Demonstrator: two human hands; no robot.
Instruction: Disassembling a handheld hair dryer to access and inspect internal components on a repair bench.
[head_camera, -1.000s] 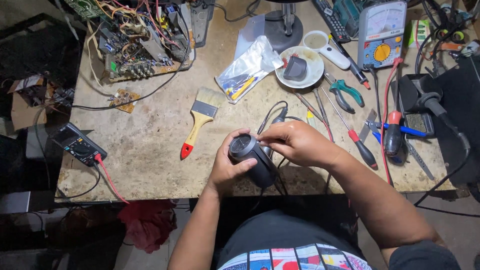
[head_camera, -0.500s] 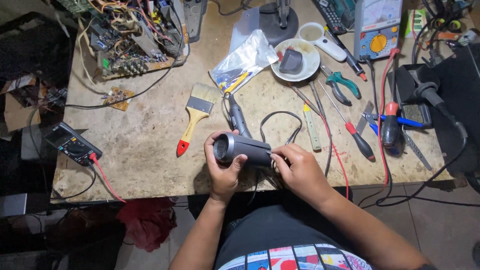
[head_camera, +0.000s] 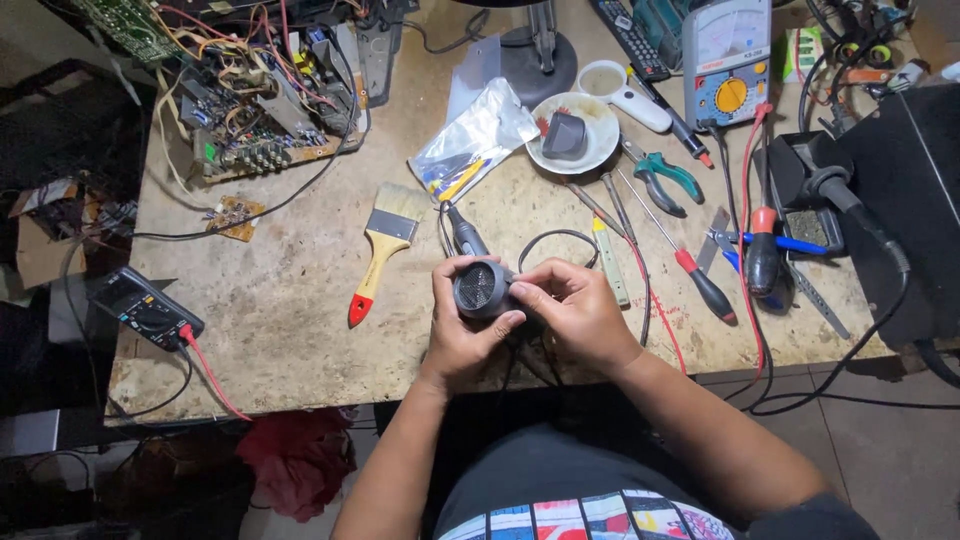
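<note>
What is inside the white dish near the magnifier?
The white dish holds one dark grey, wedge-shaped piece with a small red bit beside it. Whatever lies under that piece is covered.

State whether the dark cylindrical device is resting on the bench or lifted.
Lifted: both hands, left and right, hold the device above the bench, grille end facing the camera.

The round device (head_camera: 480, 288) between the left hand (head_camera: 462, 335) and right hand (head_camera: 575, 312) looks like matt dark plastic with a fine mesh face, possibly metal. Just beyond the hands, the paintbrush (head_camera: 382, 250) has a glossy painted wooden handle, and the worktable (head_camera: 290, 300) beneath is rough, speckled and worn.
</note>
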